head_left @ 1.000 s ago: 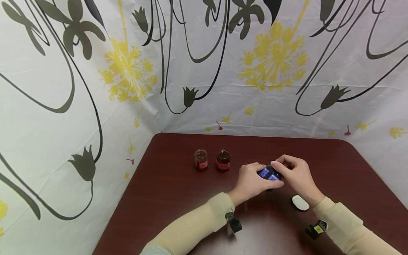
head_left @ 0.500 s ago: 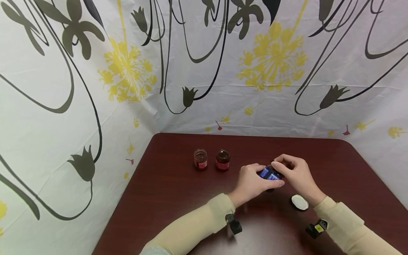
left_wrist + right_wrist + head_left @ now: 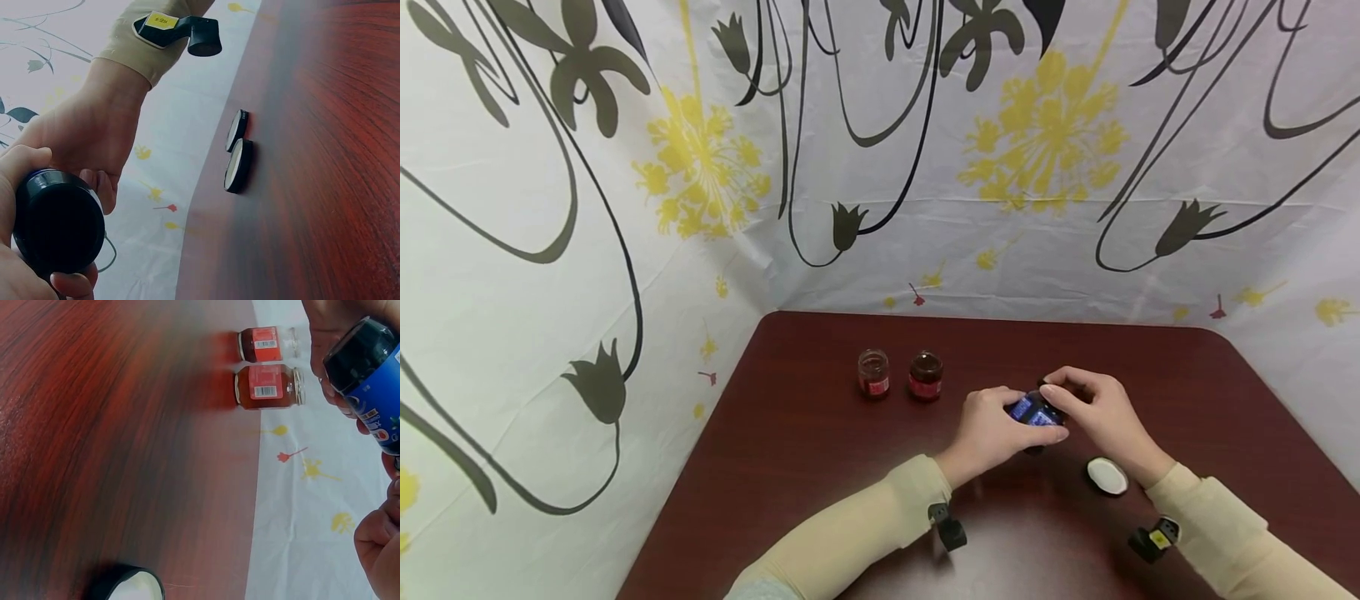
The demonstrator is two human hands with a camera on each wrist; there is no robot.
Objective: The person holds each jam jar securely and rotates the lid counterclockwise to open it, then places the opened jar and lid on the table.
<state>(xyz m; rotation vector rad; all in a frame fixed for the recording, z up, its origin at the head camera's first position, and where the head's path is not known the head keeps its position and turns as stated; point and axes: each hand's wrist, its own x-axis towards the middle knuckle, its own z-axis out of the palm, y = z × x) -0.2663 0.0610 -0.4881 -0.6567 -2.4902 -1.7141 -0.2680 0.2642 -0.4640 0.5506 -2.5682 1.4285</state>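
My left hand (image 3: 996, 425) grips a dark jar with a blue label (image 3: 373, 403) above the table. The jar is tilted, its dark base (image 3: 59, 222) facing the left wrist camera. At the jar's upper end, my right hand (image 3: 1101, 412) has thumb and curled fingers pinched on the dark lid, which the fingers mostly cover. Below the right hand lies a loose round lid (image 3: 1107, 476), white inside up. The left wrist view shows a second loose lid (image 3: 236, 130) beside this one.
Two glass jars with red labels stand at the back of the table: a clear-topped jar (image 3: 873, 375) and a darker-filled jar (image 3: 925, 377). The brown table (image 3: 820, 467) meets a patterned cloth (image 3: 887, 275) behind and at the left.
The right wrist has shifted slightly to the right, its fingers still at the jar's upper end. The left hand and the jar have hardly moved.
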